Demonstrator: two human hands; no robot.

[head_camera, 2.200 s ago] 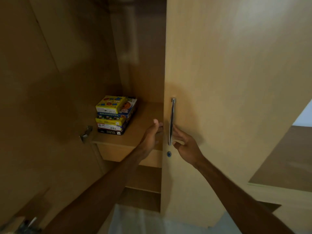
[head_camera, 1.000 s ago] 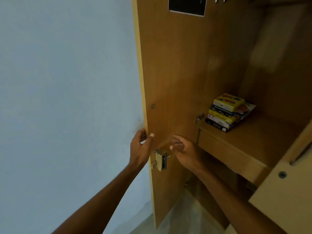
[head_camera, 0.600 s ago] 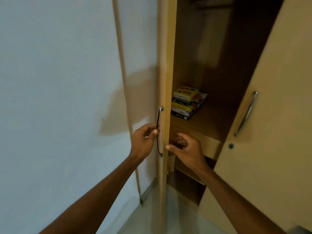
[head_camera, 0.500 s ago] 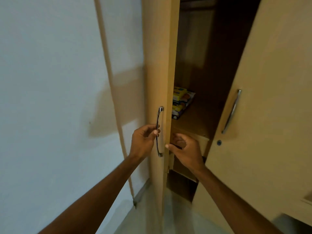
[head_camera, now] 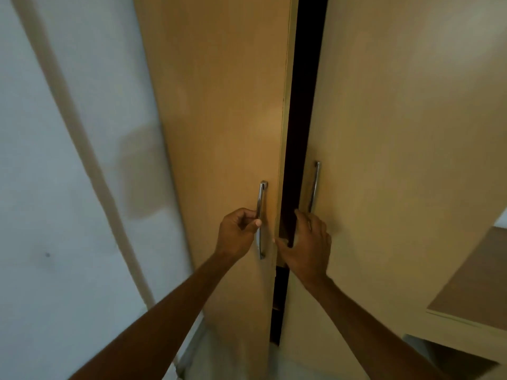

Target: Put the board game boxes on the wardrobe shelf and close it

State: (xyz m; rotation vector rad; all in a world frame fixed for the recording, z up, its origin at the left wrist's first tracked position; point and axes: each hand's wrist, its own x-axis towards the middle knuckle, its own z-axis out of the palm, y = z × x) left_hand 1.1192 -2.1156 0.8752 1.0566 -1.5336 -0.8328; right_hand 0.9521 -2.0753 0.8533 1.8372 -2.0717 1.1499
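Observation:
The wardrobe's left door and right door stand almost together, with a narrow dark gap between them. My left hand grips the left door's metal handle near its middle. My right hand lies across the gap, fingers curled round the inner edges of the doors, just below the right door's handle. The board game boxes and the shelf are hidden behind the doors.
A pale wall runs along the left of the wardrobe, with a light strip slanting down it. A wooden surface juts in at the lower right. The floor shows below the doors.
The left door has swung from wide open to nearly shut, hiding the boxes. My left hand went from the door's edge to its handle; my right hand moved to the gap.

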